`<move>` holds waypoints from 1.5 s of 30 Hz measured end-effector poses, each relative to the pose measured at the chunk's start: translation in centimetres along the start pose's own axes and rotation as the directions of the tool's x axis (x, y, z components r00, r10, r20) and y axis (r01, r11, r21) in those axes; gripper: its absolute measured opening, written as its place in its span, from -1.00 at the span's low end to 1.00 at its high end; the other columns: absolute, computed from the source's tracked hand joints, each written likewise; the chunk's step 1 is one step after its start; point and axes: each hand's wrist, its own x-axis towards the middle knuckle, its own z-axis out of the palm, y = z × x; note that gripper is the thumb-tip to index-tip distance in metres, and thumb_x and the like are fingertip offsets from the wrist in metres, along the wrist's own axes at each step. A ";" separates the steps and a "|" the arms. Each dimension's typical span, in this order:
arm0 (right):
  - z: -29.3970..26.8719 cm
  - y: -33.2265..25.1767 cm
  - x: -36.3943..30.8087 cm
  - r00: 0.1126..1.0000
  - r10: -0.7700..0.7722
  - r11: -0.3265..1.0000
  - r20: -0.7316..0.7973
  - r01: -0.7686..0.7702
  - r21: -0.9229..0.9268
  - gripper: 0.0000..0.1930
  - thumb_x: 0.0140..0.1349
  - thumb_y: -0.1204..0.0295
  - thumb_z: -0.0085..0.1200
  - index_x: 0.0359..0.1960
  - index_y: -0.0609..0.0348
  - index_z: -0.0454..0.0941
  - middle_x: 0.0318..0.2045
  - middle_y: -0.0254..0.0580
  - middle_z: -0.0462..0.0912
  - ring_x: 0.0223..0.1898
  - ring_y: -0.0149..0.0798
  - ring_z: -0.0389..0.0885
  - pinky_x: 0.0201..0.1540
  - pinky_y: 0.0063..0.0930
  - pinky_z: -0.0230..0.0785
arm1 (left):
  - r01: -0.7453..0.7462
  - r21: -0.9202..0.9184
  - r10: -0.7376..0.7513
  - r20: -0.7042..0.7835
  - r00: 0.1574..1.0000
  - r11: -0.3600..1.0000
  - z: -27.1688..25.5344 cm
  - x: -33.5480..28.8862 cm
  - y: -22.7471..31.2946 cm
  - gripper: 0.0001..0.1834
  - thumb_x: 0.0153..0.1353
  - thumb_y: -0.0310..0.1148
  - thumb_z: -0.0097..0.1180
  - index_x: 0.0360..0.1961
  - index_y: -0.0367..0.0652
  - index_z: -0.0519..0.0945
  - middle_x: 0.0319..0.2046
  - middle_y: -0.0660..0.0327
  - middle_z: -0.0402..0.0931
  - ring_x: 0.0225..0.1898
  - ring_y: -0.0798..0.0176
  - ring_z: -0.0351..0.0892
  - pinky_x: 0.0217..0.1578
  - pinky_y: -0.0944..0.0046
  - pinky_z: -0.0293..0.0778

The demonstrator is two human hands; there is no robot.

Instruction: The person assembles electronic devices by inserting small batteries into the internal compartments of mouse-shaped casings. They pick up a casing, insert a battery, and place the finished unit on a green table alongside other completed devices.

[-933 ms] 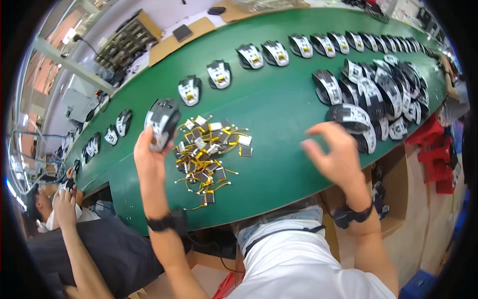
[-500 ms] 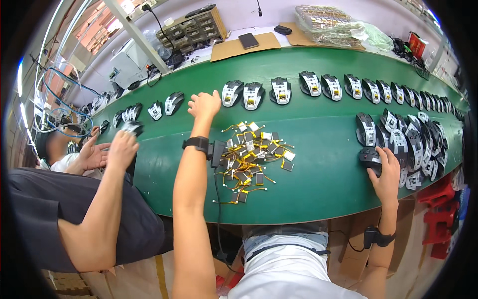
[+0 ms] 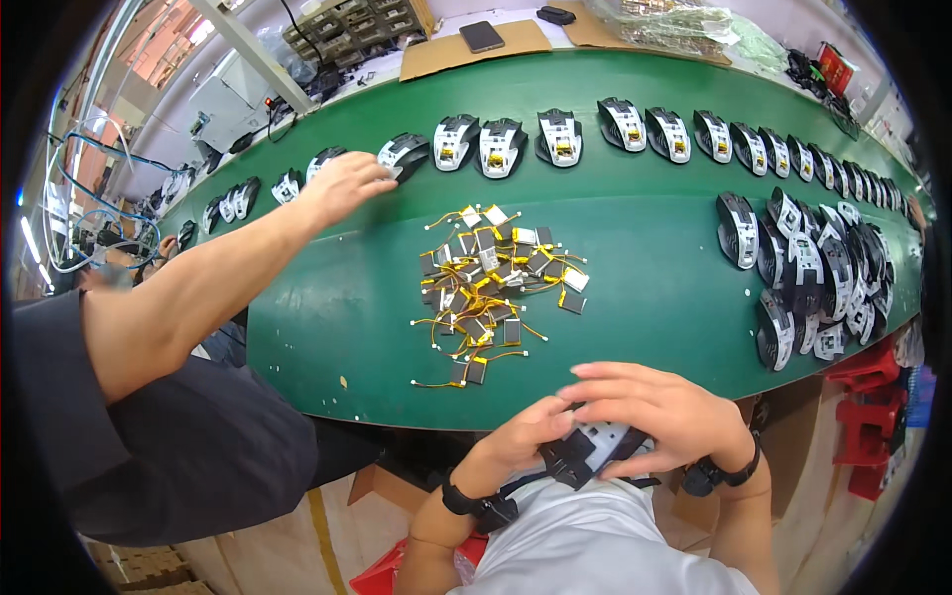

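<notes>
Near the front edge of the green table, close to my body, I hold a black and white computer mouse between both hands. My left hand grips its left end. My right hand wraps over the top and right side, hiding part of it. Just beyond my hands lies a loose pile of small flat batteries with yellow tape and thin wires ending in white plugs. To the right is a heap of similar mouse halves, some stacked on one another.
A row of mice runs along the back of the green table. At the left, a co-worker's hand reaches to a mouse in that row. A phone lies on cardboard at the back. Red stools stand at right.
My left hand has come back from the row, and my right hand has brought a mouse from the heap toward my body. The co-worker's arm has reached right to the row.
</notes>
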 end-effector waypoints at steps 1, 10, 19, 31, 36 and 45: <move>0.0 0.4 0.5 1.000 -0.004 0.994 0.015 0.002 0.105 -0.26 -0.10 0.28 0.47 0.17 0.14 0.43 0.20 -0.05 0.47 0.21 0.09 0.44 0.22 -0.15 0.34 | 0.066 -0.182 -0.055 0.063 0.996 0.981 -0.9 -0.3 -1.1 -0.18 0.25 -0.08 0.18 0.33 -0.40 0.14 0.14 -0.10 0.39 0.13 -0.06 0.51 0.16 -0.11 0.42; -2.1 12.5 5.2 0.800 0.475 0.728 -0.366 -0.591 -0.347 -0.85 0.10 0.42 0.22 -0.32 0.21 0.58 -0.29 -0.13 0.63 -0.33 -0.12 0.64 -0.26 -0.28 0.48 | -0.084 -0.130 0.081 -0.023 0.996 0.988 -0.4 -1.4 -1.1 -0.17 0.12 -0.22 0.27 0.30 -0.36 0.14 0.08 -0.32 0.41 0.05 -0.26 0.55 0.10 -0.16 0.46; -1.1 10.6 4.2 0.704 0.552 0.833 -0.446 -0.483 0.269 -0.89 0.19 0.51 0.07 -0.28 0.27 0.48 -0.48 -0.19 0.67 -0.45 -0.44 0.62 -0.37 -0.54 0.43 | -0.192 -0.092 0.179 -0.132 0.975 0.977 -0.3 -1.5 -1.0 -0.17 0.08 -0.16 0.30 0.22 -0.45 0.20 0.04 -0.37 0.42 -0.01 -0.31 0.58 0.03 -0.17 0.53; 0.4 3.9 0.8 0.730 0.562 0.759 -0.389 -0.268 0.593 -0.83 0.29 0.60 0.08 -0.11 0.38 0.57 -0.20 -0.04 0.71 -0.12 -0.29 0.70 -0.08 -0.47 0.55 | -0.493 -0.070 0.474 -0.192 0.859 0.867 1.3 1.3 2.7 -0.27 0.40 0.00 -0.16 0.43 -0.19 0.00 0.29 -0.23 0.23 0.22 -0.27 0.39 0.22 -0.15 0.34; 1.9 3.9 0.3 0.701 0.378 0.926 -0.605 -0.290 0.243 -0.86 0.30 0.55 0.10 -0.16 0.35 0.58 -0.30 -0.16 0.67 -0.28 -0.40 0.62 -0.16 -0.52 0.49 | -0.583 0.060 0.585 -0.158 0.796 0.810 1.4 2.4 3.7 -0.27 0.39 -0.03 -0.15 0.44 -0.19 -0.01 0.32 -0.19 0.18 0.28 -0.21 0.32 0.27 -0.16 0.27; 4.3 2.0 0.4 0.615 0.647 0.654 -0.450 -0.145 0.743 -0.94 0.22 0.56 0.15 -0.32 0.30 0.56 -0.39 -0.33 0.56 -0.39 -0.53 0.48 -0.32 -0.64 0.31 | -0.638 0.104 0.642 -0.234 0.730 0.763 2.3 3.3 4.6 -0.28 0.44 0.07 -0.34 0.45 -0.19 -0.01 0.33 -0.23 0.15 0.24 -0.23 0.35 0.20 -0.12 0.36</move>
